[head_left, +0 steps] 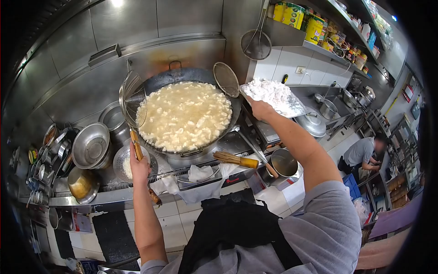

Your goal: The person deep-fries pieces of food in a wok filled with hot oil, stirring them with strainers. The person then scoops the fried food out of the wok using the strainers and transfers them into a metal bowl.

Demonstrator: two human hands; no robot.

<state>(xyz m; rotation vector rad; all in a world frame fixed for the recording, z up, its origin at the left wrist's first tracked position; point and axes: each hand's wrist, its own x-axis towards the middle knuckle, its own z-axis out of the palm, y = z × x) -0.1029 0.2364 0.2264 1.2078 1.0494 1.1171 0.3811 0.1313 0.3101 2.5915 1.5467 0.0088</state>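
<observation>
Steel wall panels (189, 18) back this kitchen range as I watch from my remote station, with the centre of the view as my clock face. At nine o'clock I see metal bowls (91, 146) stacked on the counter. My left hand (139, 168), at eight, is wrapped around the wooden handle of a wire strainer (133, 98), whose basket tilts over the left rim of the wok at ten. That big wok (196, 75) sits at eleven, crowded with pale pieces (187, 116) in bubbling liquid. A round mesh skimmer (226, 80) rests by its rim at twelve. My right hand (261, 110), well apart from the left, is clamped on the near left edge of a metal tray (296, 109) at two, heaped with white-coated pieces (269, 90). A co-worker (360, 153) bends over at three.

I judge the work partway along: a large batch is already cooking, looking pale rather than browned, while the tray's heap remains outside the wok. I see nothing lifted in the strainer.
</observation>
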